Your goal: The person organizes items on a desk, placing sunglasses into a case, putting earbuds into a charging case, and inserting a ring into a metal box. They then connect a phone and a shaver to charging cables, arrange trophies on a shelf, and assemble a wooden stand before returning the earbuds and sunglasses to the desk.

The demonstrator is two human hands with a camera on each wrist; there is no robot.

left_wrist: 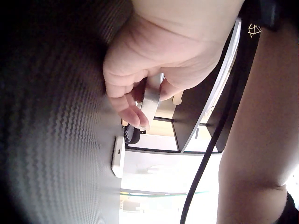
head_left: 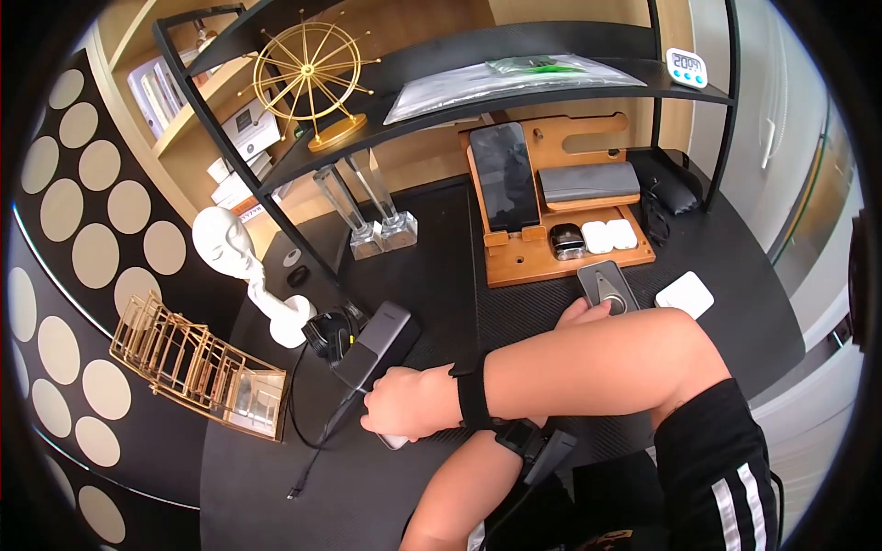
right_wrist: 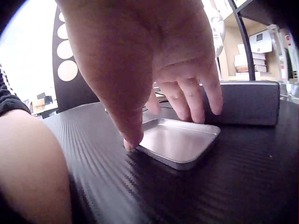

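My arms cross, the right over the left. On the left of the table my right hand (head_left: 409, 404) spans a shallow metal tin tray (right_wrist: 180, 142). Its thumb is at one rim and its fingertips are at the far rim; in the head view the hand hides most of the tray. Behind the tray lies a long dark grey box (head_left: 377, 344). My left hand (head_left: 581, 314) grips a flat rectangular grey case (head_left: 602, 275) with a round ring on its face. In the left wrist view, the case's silvery edge (left_wrist: 151, 95) shows between thumb and fingers.
A wooden stand (head_left: 514, 268) at the back holds a phone (head_left: 503, 174) and small cases. A white square (head_left: 684, 296) lies to the right. Black cables (head_left: 317, 441) trail at the left, near a white head figurine (head_left: 289, 321) and a gold wire model (head_left: 184, 358).
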